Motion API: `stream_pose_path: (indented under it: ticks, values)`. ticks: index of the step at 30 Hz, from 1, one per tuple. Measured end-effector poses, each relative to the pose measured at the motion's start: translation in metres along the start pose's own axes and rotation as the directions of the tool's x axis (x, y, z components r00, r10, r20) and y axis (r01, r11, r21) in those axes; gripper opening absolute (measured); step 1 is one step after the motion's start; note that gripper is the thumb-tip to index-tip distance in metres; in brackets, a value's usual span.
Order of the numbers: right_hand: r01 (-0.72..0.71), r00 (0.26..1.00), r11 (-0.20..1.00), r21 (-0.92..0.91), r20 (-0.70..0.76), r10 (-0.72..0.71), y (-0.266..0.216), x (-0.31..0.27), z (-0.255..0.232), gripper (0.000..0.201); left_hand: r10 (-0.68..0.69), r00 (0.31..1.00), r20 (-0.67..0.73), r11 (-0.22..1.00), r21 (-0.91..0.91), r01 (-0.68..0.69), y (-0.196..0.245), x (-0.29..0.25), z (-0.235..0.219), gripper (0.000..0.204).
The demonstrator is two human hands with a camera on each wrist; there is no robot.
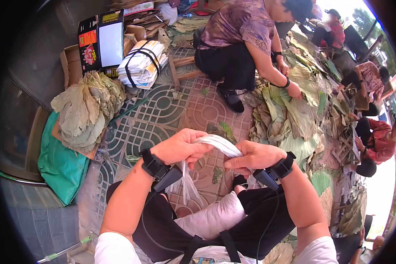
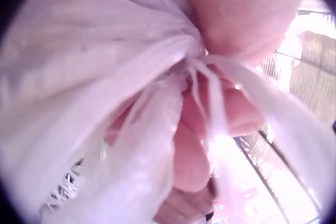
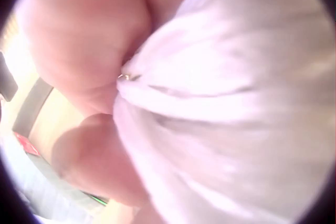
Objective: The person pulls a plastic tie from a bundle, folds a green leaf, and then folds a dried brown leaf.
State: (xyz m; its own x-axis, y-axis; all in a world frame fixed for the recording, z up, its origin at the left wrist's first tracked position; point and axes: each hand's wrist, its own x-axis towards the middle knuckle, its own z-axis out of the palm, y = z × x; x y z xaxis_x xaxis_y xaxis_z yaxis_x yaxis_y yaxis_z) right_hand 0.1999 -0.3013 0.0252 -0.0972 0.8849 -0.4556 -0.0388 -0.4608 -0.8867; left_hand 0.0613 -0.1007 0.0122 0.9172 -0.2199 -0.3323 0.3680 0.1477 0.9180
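Observation:
A bundle of white plastic strips (image 1: 218,143) arches between my two hands in the head view. My left hand (image 1: 182,147) grips its left end, with loose tails (image 1: 188,187) trailing below the fingers. At the other end my right hand (image 1: 260,156) pinches the bundle, thumb over it. Close up in the left wrist view, thin white strips (image 2: 89,77) gather to a narrow point between thumb and fingers. The right wrist view shows the strips (image 3: 236,103) fanning out from the thumb and finger pinch.
Large dried leaves (image 1: 290,110) lie heaped on the right, where a crouching person (image 1: 240,31) handles them. Another leaf stack (image 1: 86,110) rests on the left beside a green bag (image 1: 59,163). Strapped papers (image 1: 141,64) and a black box (image 1: 110,42) stand behind. A pinkish cushion (image 1: 215,215) lies between my legs.

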Motion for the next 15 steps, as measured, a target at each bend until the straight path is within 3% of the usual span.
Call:
stream_pose_path:
  ticks: [2,4,6,8,10,12,14,15]
  values:
    - [0.041,0.999,0.995,0.095,0.019,-0.043,-0.005,-0.004,0.003,0.022,0.002,0.999,-0.036,0.982,-0.187,-0.009,0.001,0.001,0.001,0.023]
    - [0.085,0.996,0.889,0.451,-0.030,-0.080,-0.014,-0.010,0.006,0.026,-0.020,0.999,-0.039,0.986,-0.166,0.013,-0.001,0.004,0.002,0.021]
    - [0.129,0.991,0.872,0.473,-0.040,-0.125,-0.010,-0.007,0.003,0.026,-0.096,0.995,-0.012,0.963,-0.253,0.090,-0.006,0.011,0.005,0.020]
    - [0.249,0.967,0.697,0.673,-0.126,-0.224,-0.010,-0.003,0.000,0.024,-0.040,0.998,-0.037,0.960,-0.280,0.028,-0.008,0.014,0.016,0.023]
    - [0.314,0.948,0.682,0.661,-0.180,-0.261,-0.011,0.001,-0.004,0.026,0.103,0.988,-0.111,0.918,-0.373,-0.137,-0.002,0.015,0.022,0.029]
    - [0.354,0.934,0.629,0.692,-0.288,-0.209,-0.018,0.003,0.000,0.028,0.109,0.990,-0.094,0.914,-0.382,-0.137,-0.001,0.014,0.019,0.034]
    - [0.351,0.935,0.626,0.696,-0.301,-0.190,-0.018,0.007,-0.001,0.030,0.123,0.988,-0.094,0.854,-0.496,-0.154,-0.003,0.012,0.020,0.037]
    - [0.356,0.934,0.601,0.716,-0.241,-0.265,-0.012,0.011,-0.006,0.031,0.129,0.987,-0.094,0.855,-0.493,-0.159,-0.001,0.012,0.018,0.037]
